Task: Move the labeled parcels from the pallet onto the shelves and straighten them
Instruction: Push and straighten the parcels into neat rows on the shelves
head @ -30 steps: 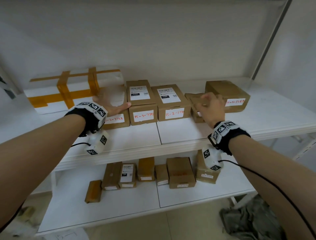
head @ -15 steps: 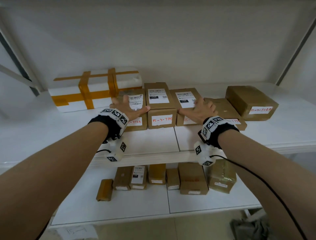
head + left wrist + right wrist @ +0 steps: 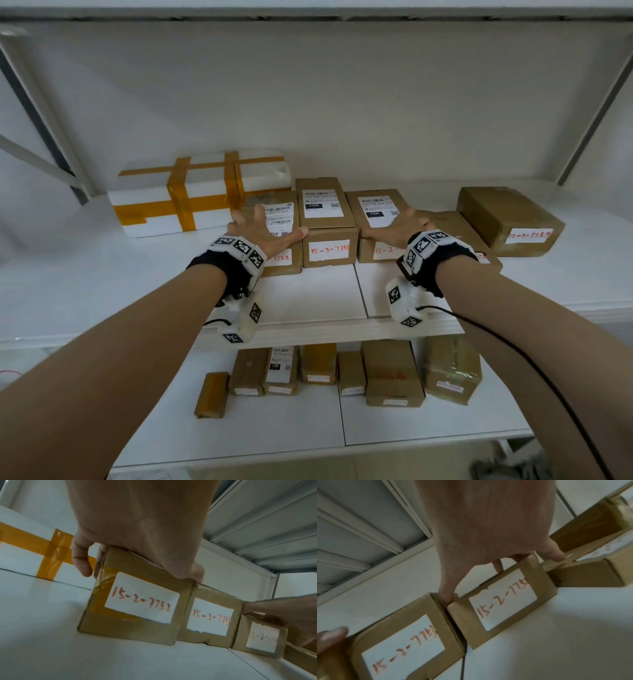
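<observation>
Three brown labeled parcels stand side by side on the upper shelf [image 3: 308, 298]: the left parcel [image 3: 282, 258] [image 3: 142, 599], the middle parcel [image 3: 325, 219] [image 3: 211, 616] [image 3: 402, 635] and the right parcel [image 3: 375, 212] [image 3: 503, 601]. My left hand [image 3: 270, 226] [image 3: 137, 527] lies over the left parcel, fingers curled down its left side, thumb at the seam with the middle parcel. My right hand [image 3: 394, 222] [image 3: 488, 527] holds the right parcel, thumb wedged between it and the middle one, fingers over its top.
A white foam parcel with orange tape [image 3: 198, 192] lies left of the row. A flat brown box [image 3: 459, 229] and a larger labeled box [image 3: 510, 219] sit to the right. Several brown parcels [image 3: 394, 373] line the lower shelf. A shelf board hangs close overhead.
My right hand left the flat box and came left onto the right parcel. My left hand stayed on the left parcel. The three parcels now sit closer together.
</observation>
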Motion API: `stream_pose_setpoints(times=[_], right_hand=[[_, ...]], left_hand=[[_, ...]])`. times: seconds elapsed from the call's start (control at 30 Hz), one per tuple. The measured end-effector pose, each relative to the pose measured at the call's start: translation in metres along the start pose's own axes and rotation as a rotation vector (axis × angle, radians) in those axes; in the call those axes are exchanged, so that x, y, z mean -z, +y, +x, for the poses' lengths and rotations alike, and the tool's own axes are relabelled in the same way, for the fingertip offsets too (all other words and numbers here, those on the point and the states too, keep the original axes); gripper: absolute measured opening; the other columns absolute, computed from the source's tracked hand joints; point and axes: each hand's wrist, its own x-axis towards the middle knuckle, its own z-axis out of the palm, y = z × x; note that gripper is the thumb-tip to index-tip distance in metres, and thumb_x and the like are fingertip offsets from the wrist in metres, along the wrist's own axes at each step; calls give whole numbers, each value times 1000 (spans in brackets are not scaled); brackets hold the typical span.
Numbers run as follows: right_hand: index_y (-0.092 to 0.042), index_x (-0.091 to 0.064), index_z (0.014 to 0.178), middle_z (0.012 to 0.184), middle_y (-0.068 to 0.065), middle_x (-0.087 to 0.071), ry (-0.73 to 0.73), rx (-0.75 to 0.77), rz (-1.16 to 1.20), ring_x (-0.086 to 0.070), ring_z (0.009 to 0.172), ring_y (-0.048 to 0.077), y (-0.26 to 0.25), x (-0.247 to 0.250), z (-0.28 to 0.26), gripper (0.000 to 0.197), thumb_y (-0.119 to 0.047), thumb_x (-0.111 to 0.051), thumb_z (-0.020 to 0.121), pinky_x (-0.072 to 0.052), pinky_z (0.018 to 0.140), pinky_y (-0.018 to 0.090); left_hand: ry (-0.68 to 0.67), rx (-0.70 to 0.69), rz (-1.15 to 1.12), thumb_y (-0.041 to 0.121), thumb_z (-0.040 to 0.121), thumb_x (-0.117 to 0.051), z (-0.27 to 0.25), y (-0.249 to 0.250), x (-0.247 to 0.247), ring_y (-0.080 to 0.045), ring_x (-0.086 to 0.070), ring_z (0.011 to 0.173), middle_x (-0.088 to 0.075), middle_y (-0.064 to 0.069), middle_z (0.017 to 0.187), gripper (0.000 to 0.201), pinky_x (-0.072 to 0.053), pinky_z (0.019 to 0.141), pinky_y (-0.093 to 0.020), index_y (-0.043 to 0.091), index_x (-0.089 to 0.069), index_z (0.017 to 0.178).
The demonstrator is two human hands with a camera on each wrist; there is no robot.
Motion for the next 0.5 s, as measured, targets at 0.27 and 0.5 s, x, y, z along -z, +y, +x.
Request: stream_pose_setpoints(times=[0.27, 0.5], right_hand=[[-16, -19, 155, 154, 23, -30, -62, 55, -61, -30, 139, 45, -8, 2, 11, 123, -85, -57, 61, -35, 111, 54], [-10, -18, 150, 150, 28, -27, -13, 20, -42, -23, 140, 46, -6, -6, 7, 122, -77, -70, 63, -29, 113, 59]], left_hand=[[10, 1, -15, 92, 69, -43, 2, 0, -2, -44, -33, 137, -22, -20, 151, 113, -38, 107, -54, 21, -15, 152], [25, -6, -19, 92, 69, -43, 3, -2, -4, -44, -31, 139, -22, -21, 151, 113, -37, 109, -55, 22, -15, 153]])
